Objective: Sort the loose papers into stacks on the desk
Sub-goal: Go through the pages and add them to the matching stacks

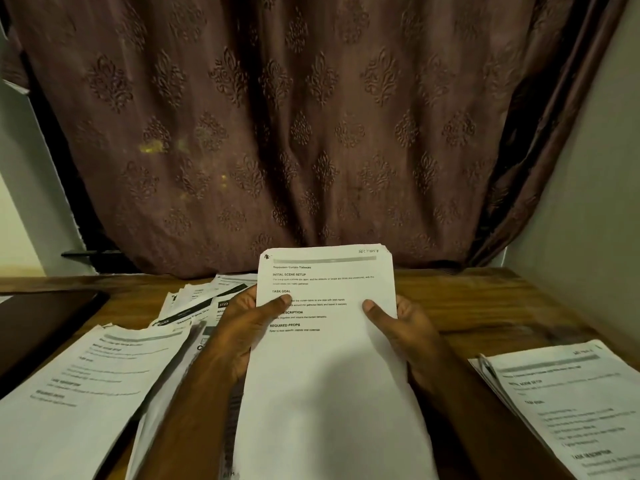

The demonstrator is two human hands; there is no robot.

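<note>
A white printed sheet (pixel 329 362) is held up over the middle of the wooden desk (pixel 485 306). My left hand (pixel 242 327) grips its left edge with the thumb on the text. My right hand (pixel 398 323) grips its right edge, thumb on top. A stack of printed sheets (pixel 79 386) lies at the left. Another stack (pixel 571 403) lies at the right. A loose, fanned pile of papers (pixel 201 306) lies behind my left hand, partly hidden by it.
A dark flat object (pixel 41 323) lies at the far left of the desk. A brown patterned curtain (pixel 311 133) hangs behind the desk's back edge. A pale wall (pixel 588 202) borders the right side.
</note>
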